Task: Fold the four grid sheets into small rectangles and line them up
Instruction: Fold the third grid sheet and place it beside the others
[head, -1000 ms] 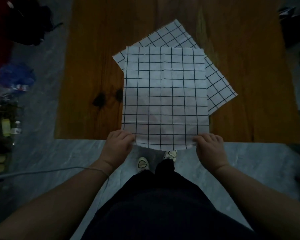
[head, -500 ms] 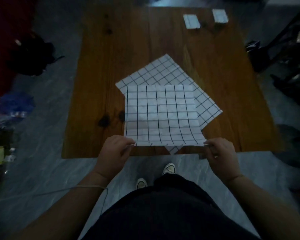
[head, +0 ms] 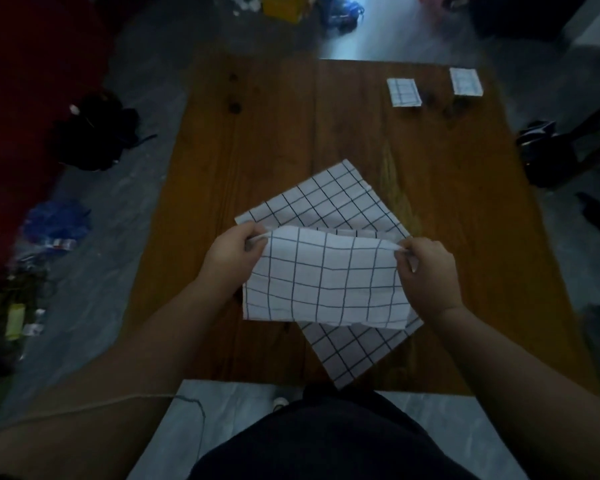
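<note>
Left hand [head: 234, 252] — fingers pinched shut on the far-left corner of the top grid sheet [head: 326, 278]. Right hand [head: 426, 271] — fingers pinched shut on the far-right corner.

Top grid sheet: lifted edge carried away from the person, doubling over its own lower half; long axis runs left to right between the two hands, both equally near. Near edge rests on the wooden table [head: 257, 133].

Second grid sheet [head: 326, 202]: flat, turned diagonal, directly beneath.

Two folded rectangles [head: 403, 92], [head: 466, 81]: far-right table corner, side by side, well apart from the hands.

Forearms: extended forward, wrists level.
</note>
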Action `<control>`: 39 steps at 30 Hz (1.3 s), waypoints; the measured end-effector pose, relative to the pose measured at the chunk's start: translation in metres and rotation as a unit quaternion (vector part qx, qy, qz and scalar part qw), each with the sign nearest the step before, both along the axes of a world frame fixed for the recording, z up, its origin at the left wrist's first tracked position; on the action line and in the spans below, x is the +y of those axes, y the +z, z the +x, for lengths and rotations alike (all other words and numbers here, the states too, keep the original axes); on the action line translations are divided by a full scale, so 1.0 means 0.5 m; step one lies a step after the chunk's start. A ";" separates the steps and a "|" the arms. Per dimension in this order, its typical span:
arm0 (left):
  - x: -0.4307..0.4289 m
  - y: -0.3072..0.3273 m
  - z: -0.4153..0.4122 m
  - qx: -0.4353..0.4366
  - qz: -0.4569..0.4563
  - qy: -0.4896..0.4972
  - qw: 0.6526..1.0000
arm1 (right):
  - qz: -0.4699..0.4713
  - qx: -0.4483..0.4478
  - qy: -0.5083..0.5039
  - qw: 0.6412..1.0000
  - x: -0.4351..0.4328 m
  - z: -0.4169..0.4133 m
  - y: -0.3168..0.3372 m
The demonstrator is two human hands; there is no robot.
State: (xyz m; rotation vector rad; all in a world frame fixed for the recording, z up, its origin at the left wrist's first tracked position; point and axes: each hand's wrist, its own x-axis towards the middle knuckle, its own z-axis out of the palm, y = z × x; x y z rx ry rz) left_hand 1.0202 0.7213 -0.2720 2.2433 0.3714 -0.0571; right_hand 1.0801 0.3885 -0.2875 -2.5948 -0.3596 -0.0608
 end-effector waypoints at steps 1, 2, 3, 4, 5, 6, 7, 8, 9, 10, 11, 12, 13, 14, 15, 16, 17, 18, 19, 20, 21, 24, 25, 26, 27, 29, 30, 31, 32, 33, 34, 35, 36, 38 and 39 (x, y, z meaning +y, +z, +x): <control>0.002 -0.011 0.026 0.008 0.001 0.002 1.000 | -0.007 0.013 -0.001 1.000 0.008 0.028 -0.005; 0.004 -0.023 0.050 0.020 0.002 0.008 1.000 | -0.014 0.033 0.001 0.999 0.013 0.058 -0.022; 0.006 -0.038 0.073 0.037 0.004 0.015 0.999 | -0.020 0.060 0.000 0.998 0.018 0.085 -0.038; 0.006 -0.054 0.092 0.060 0.010 0.024 0.998 | -0.021 0.089 -0.004 0.996 0.022 0.109 -0.055; 0.006 -0.070 0.108 0.087 0.019 0.034 0.995 | -0.020 0.118 -0.010 0.993 0.026 0.129 -0.073; 0.006 -0.086 0.120 0.115 0.028 0.044 0.992 | -0.017 0.147 -0.016 0.989 0.030 0.145 -0.091; 0.005 -0.103 0.129 0.139 0.039 0.053 0.988 | -0.015 0.177 -0.022 0.984 0.034 0.157 -0.105; 0.003 -0.119 0.135 0.160 0.049 0.061 0.984 | -0.016 0.199 -0.025 0.980 0.037 0.167 -0.119; -0.001 -0.132 0.138 0.174 0.059 0.069 0.981 | -0.018 0.212 -0.026 0.977 0.041 0.174 -0.129; -0.004 -0.142 0.141 0.179 0.061 0.077 0.979 | -0.018 0.220 -0.025 0.975 0.044 0.179 -0.140; -0.008 -0.152 0.141 0.169 0.057 0.084 0.980 | -0.014 0.223 -0.025 0.974 0.046 0.183 -0.148; -0.010 -0.161 0.139 0.153 0.050 0.090 0.983 | -0.008 0.222 -0.029 0.975 0.046 0.185 -0.157; -0.012 -0.166 0.135 0.132 0.051 0.093 0.986 | 0.002 0.220 -0.034 0.975 0.045 0.185 -0.163; -0.012 -0.170 0.129 0.110 0.069 0.091 0.987 | 0.018 0.216 -0.046 0.975 0.043 0.183 -0.167; -0.011 -0.175 0.119 0.089 0.100 0.083 0.988 | 0.035 0.213 -0.062 0.975 0.039 0.178 -0.168; -0.010 -0.178 0.107 0.067 0.127 0.072 0.987 | 0.053 0.206 -0.079 0.974 0.032 0.171 -0.166; -0.010 -0.179 0.093 0.046 0.140 0.063 0.987 | 0.072 0.201 -0.096 0.972 0.024 0.160 -0.160; -0.013 -0.177 0.077 0.029 0.141 0.054 0.988 | 0.093 0.202 -0.114 0.968 0.014 0.145 -0.155; -0.020 -0.170 0.062 0.024 0.136 0.046 0.989 | 0.114 0.206 -0.131 0.963 0.004 0.127 -0.147; -0.026 -0.164 0.045 0.030 0.128 0.039 0.991 | 0.128 0.213 -0.147 0.957 -0.008 0.106 -0.143; -0.032 -0.162 0.027 0.040 0.122 0.033 0.991 | 0.135 0.217 -0.161 0.953 -0.019 0.082 -0.138; -0.037 -0.168 -0.034 0.071 0.104 0.039 0.991 | 0.151 0.232 -0.206 0.939 -0.048 0.007 -0.128; -0.036 -0.175 -0.055 0.079 0.088 0.056 0.991 | 0.163 0.247 -0.223 0.929 -0.056 -0.019 -0.127; -0.036 -0.180 -0.074 0.090 0.066 0.079 0.991 | 0.172 0.264 -0.238 0.919 -0.062 -0.046 -0.128; -0.034 -0.186 -0.091 0.106 0.043 0.101 0.988 | 0.176 0.280 -0.247 0.911 -0.067 -0.072 -0.129; -0.034 -0.196 -0.118 0.154 0.015 0.131 0.979 | 0.184 0.312 -0.258 0.896 -0.069 -0.118 -0.136; -0.034 -0.201 -0.131 0.180 0.006 0.139 0.974 | 0.191 0.323 -0.262 0.889 -0.067 -0.136 -0.141; -0.035 -0.205 -0.141 0.199 0.000 0.145 0.969 | 0.200 0.327 -0.262 0.886 -0.062 -0.149 -0.142; -0.036 -0.209 -0.150 0.209 -0.005 0.146 0.967 | 0.207 0.324 -0.259 0.886 -0.056 -0.157 -0.143; -0.039 -0.212 -0.155 0.213 -0.009 0.144 0.966 | 0.212 0.319 -0.254 0.888 -0.051 -0.159 -0.141; -0.043 -0.212 -0.158 0.213 -0.015 0.141 0.967 | 0.215 0.314 -0.247 0.891 -0.047 -0.158 -0.140; -0.047 -0.213 -0.157 0.214 -0.021 0.138 0.967 | 0.217 0.309 -0.241 0.894 -0.044 -0.155 -0.138; -0.050 -0.214 -0.154 0.215 -0.026 0.138 0.967 | 0.219 0.307 -0.241 0.894 -0.043 -0.151 -0.137; -0.054 -0.213 -0.147 0.213 -0.029 0.144 0.966 | 0.221 0.306 -0.245 0.893 -0.044 -0.147 -0.135; -0.056 -0.213 -0.143 0.209 -0.025 0.144 0.967 | 0.222 0.306 -0.246 0.892 -0.046 -0.146 -0.136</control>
